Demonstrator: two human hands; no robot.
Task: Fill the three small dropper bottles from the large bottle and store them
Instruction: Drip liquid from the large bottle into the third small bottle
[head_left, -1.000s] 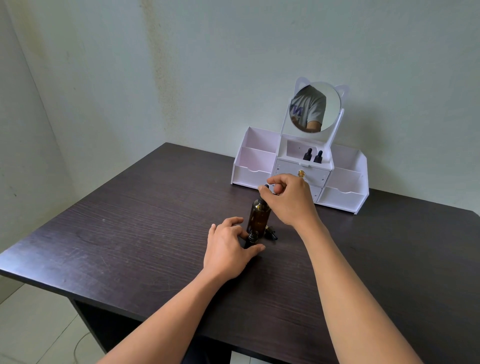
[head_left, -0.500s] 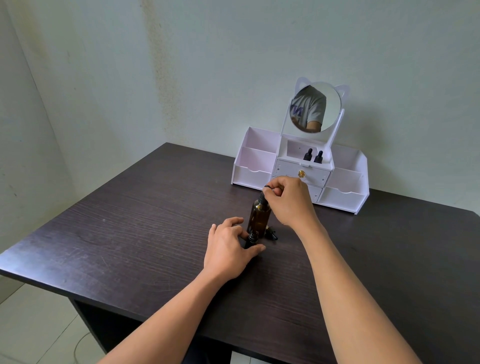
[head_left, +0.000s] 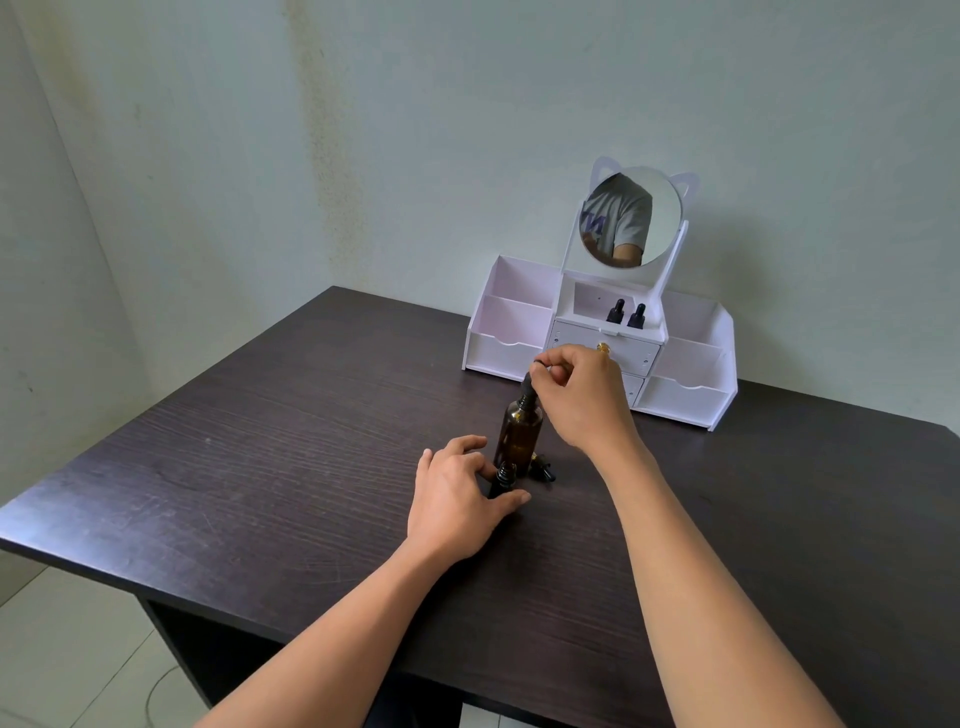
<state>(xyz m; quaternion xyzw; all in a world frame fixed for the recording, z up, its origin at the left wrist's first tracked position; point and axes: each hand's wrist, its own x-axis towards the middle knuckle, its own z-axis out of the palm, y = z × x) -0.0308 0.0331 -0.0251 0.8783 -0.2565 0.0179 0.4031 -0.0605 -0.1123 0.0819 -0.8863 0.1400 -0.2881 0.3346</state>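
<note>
1. Large amber bottle (head_left: 518, 435) upright mid tabletop (head_left: 270, 467), dark wood grain; pale wall corner behind, tiled floor lower left.
2. My right hand (head_left: 582, 400): grip pinched closed on the black dropper top (head_left: 529, 388) at the large bottle's neck.
3. My left hand (head_left: 457, 499): grip curled around a small dropper bottle (head_left: 503, 480) standing on the tabletop just in front of the large one, thumb and fingers touching it.
4. Small black cap (head_left: 543, 466) lies beside the large bottle's base.
5. White organizer (head_left: 509, 348) at the back edge, cat-ear mirror (head_left: 629, 218) on top; two small dropper bottles (head_left: 626, 313) in its upper middle compartment. My right hand partly covers its drawers.
</note>
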